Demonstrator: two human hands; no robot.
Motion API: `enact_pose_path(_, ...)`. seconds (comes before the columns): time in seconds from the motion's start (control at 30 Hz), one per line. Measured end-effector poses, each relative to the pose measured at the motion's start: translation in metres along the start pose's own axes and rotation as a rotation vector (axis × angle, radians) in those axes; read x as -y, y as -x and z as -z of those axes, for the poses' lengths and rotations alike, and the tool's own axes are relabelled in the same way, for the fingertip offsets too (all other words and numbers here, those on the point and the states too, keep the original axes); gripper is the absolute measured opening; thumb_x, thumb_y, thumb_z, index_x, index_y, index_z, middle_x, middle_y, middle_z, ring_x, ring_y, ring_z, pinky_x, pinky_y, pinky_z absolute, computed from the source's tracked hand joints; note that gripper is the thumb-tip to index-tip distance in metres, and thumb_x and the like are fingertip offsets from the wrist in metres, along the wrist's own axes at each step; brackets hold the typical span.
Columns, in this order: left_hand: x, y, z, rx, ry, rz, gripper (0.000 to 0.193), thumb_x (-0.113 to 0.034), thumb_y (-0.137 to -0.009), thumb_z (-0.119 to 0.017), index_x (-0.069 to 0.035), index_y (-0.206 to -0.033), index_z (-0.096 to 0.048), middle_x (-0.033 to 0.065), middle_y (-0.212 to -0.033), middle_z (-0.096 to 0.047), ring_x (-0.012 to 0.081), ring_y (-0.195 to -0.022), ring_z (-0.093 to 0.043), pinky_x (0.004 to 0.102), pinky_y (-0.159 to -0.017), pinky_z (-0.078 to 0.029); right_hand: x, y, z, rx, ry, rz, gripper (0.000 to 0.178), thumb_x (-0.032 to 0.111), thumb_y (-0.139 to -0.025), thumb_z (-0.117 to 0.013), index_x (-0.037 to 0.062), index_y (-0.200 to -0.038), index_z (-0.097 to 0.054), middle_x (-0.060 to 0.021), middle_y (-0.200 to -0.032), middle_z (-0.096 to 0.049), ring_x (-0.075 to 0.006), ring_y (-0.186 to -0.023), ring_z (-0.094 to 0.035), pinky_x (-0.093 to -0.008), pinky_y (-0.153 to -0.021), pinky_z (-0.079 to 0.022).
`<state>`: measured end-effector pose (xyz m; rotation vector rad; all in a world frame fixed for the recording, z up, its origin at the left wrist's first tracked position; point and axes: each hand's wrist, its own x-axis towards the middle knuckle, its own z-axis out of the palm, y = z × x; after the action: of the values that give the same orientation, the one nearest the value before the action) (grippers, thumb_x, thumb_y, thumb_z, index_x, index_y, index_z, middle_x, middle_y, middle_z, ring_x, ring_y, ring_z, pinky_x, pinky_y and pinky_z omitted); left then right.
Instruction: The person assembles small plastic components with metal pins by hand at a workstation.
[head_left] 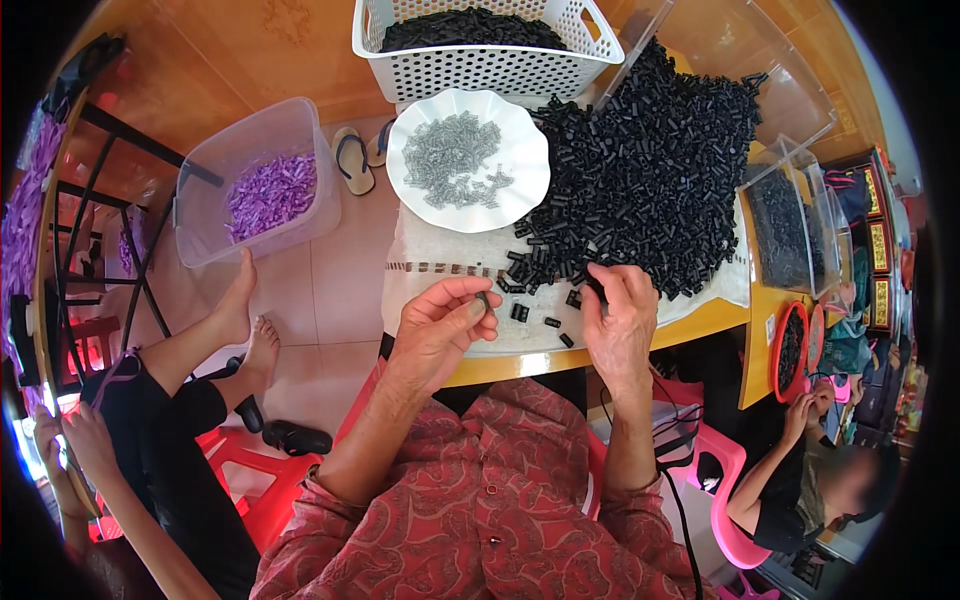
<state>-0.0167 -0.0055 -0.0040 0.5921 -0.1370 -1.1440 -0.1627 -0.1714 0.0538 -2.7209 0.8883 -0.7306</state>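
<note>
At centre frame, the left hand [450, 322] pinches 1 small dark piece [482, 299]; it looks light, stiff, perhaps slippery, best held by its sides. Rightward, the right hand [620, 312] curls; I cannot tell its grip. Beyond, upper right, spreads the black pile [645, 180].

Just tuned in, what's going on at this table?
A person in a red patterned shirt pinches a small dark piece in the left hand. The right hand is at the near edge of a heap of small black cylindrical pieces; whether it grips one is unclear. Beyond the hands, a white scalloped-rim plate holds small clear pieces. A few loose black pieces lie between the hands on the pale cloth.
</note>
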Motion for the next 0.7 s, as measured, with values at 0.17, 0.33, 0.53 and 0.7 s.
enact_pose_path(0.17,0.000,-0.001,0.000,0.007,0.011,0.000,0.025,-0.001,-0.092,-0.055,-0.001,-0.116,-0.059,0.0122,-0.104,-0.064,0.0164,-0.085,-0.062,0.0323,-0.077,-0.052,-0.004,0.003,0.000,0.082,-0.014,0.057,0.018,0.000,-0.072,-0.066,0.0074,-0.088,-0.066,-0.0064,-0.087,-0.056,-0.0266,-0.083,-0.054,-0.0382,-0.074,-0.039)
enact_pose_path(0.33,0.000,-0.001,0.001,0.014,0.017,0.004,0.025,-0.001,-0.092,-0.055,-0.001,-0.116,-0.059,0.0123,-0.104,-0.064,0.0165,-0.085,-0.062,0.0325,-0.077,-0.052,-0.006,0.005,-0.001,0.052,-0.132,-0.042,0.016,-0.001,-0.073,-0.066,0.0075,-0.086,-0.066,-0.0050,-0.083,-0.057,-0.0255,-0.082,-0.055,-0.0375,-0.072,-0.039)
enact_pose_path(0.53,-0.001,-0.001,-0.001,-0.002,0.016,0.005,0.024,-0.001,-0.092,-0.055,-0.001,-0.116,-0.059,0.0123,-0.104,-0.064,0.0168,-0.084,-0.061,0.0330,-0.076,-0.052,-0.007,-0.006,-0.005,-0.006,-0.039,-0.003,0.015,0.002,-0.073,-0.068,0.0075,-0.087,-0.066,-0.0049,-0.083,-0.058,-0.0260,-0.082,-0.056,-0.0383,-0.071,-0.040)
enact_pose_path(0.7,0.001,0.000,-0.002,0.014,0.019,-0.010,0.025,-0.001,-0.092,-0.053,0.000,-0.117,-0.058,0.0139,-0.104,-0.064,0.0179,-0.084,-0.061,0.0314,-0.074,-0.051,-0.005,-0.014,-0.005,0.010,0.058,-0.011,0.014,0.006,-0.073,-0.070,0.0063,-0.087,-0.066,-0.0064,-0.083,-0.058,-0.0270,-0.083,-0.056,-0.0392,-0.072,-0.040)
